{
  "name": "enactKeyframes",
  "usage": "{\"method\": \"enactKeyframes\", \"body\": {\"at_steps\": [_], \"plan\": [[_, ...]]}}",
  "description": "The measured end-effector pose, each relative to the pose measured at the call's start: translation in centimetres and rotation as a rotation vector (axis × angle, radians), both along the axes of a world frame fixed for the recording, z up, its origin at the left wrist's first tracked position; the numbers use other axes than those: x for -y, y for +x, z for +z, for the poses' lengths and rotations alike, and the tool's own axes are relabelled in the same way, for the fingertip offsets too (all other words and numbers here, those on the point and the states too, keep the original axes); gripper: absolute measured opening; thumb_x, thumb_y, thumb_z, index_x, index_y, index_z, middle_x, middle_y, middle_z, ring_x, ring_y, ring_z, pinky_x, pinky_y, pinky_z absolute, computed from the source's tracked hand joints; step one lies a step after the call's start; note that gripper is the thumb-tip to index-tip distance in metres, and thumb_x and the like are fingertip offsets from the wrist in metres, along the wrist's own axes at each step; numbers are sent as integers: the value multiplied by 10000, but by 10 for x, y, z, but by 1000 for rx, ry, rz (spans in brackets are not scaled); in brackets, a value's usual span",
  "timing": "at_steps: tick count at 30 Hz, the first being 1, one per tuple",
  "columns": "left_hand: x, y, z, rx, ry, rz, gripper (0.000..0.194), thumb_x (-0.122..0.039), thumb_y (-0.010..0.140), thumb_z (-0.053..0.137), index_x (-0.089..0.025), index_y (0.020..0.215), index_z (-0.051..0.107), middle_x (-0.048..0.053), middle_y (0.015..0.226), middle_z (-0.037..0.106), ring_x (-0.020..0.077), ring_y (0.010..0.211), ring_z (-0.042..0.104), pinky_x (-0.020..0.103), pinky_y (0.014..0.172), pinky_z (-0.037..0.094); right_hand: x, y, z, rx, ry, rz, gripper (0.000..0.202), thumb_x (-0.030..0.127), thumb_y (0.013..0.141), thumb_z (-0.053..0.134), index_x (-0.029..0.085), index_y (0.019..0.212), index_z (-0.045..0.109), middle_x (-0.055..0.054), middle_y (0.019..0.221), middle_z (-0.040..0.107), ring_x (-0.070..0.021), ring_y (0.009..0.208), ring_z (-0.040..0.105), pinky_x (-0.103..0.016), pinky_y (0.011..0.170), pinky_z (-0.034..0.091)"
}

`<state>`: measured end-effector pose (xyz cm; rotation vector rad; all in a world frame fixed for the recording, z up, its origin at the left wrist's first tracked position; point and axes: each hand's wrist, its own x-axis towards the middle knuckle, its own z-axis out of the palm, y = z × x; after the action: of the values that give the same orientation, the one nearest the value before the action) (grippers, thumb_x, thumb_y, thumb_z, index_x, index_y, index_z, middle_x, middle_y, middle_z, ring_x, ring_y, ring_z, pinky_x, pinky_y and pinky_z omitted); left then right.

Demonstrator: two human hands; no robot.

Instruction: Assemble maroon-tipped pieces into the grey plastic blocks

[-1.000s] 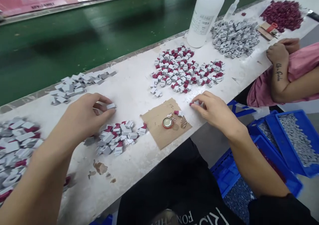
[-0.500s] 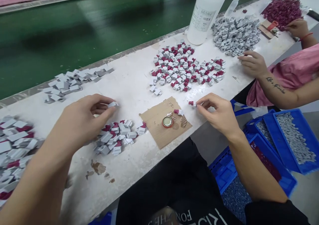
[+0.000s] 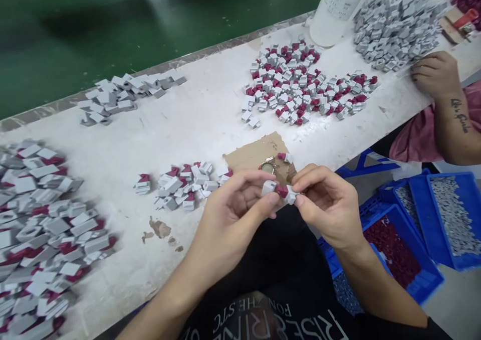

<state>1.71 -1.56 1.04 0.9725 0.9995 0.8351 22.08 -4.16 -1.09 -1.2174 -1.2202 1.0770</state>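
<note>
The left hand (image 3: 233, 217), half curled, pinches a grey block (image 3: 268, 187), apparently touching the red end of a piece (image 3: 290, 195) pinched in the right hand's (image 3: 328, 204) fingertips, near the card (image 3: 246, 152).

Shows pale grey on the left held piece (image 3: 268, 187), maroon and pale grey on the right held piece (image 3: 287, 193), tan cardboard (image 3: 246, 154), brown-blotched white counter (image 3: 205, 112), green surface (image 3: 97, 26), blue bins (image 3: 423, 214), pale-lettered black shirt (image 3: 270, 255).
</note>
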Motion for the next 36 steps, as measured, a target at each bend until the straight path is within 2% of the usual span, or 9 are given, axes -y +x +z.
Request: {"method": "enactKeyframes", "body": {"at_steps": [5,8,13,20,24,28,33,36], "plan": [[6,9,-3,96,-61,87,148,-266,1035,900,-210,1129,801,13,929,868,142,805,844,240,801,734,9,-8,3,31,10,-3,229,82,956,813,301,1021,833,-26,985,792,-215,928,759,-355,816,659],[7,5,-7,97,-31,110,142,-235,1026,909,-207,1132,818,23,982,893,142,843,859,230,827,737,7,-6,2,51,10,-16,230,74,969,820,298,1010,853,-22,985,814,-209,936,782,-347,819,669],[7,-7,-11,18,-8,204,179,-224,997,942,-217,1156,860,50,1094,909,164,901,877,244,838,750,-2,1,-7,194,69,-124,206,72,973,835,270,1013,876,-33,1009,842,-215,951,809,-360,820,675],[7,-12,-10,-21,-25,206,182,-234,994,941,-199,1144,843,65,1090,907,182,965,891,282,971,758,-5,4,-16,261,77,-67,179,108,1006,829,271,1058,881,-36,1051,856,-230,989,825,-396,852,690],[8,-12,-12,-58,18,187,130,-247,1002,924,-203,1091,840,59,1096,890,166,914,865,256,855,753,-7,2,-14,273,62,-42,185,96,1007,826,269,1050,874,-27,1055,860,-216,984,830,-384,858,694],[8,-13,-14,-80,88,170,117,-220,1013,895,-219,1117,843,18,1037,852,117,786,801,217,740,708,-8,1,-13,276,51,-41,192,86,1010,824,267,1047,876,-17,1049,860,-198,989,828,-360,867,689],[6,-13,-16,-33,62,172,145,-183,1004,904,-214,1129,837,0,974,848,110,801,830,198,789,704,-7,1,-11,222,38,-74,190,94,989,854,273,1037,895,-19,1036,864,-199,998,833,-354,885,690],[3,-10,-16,6,36,169,153,-182,1000,917,-206,1136,852,6,940,861,122,834,852,191,801,711,-9,5,-8,120,-19,-120,165,117,951,906,276,998,906,-13,992,873,-191,919,844,-331,841,701]]}}
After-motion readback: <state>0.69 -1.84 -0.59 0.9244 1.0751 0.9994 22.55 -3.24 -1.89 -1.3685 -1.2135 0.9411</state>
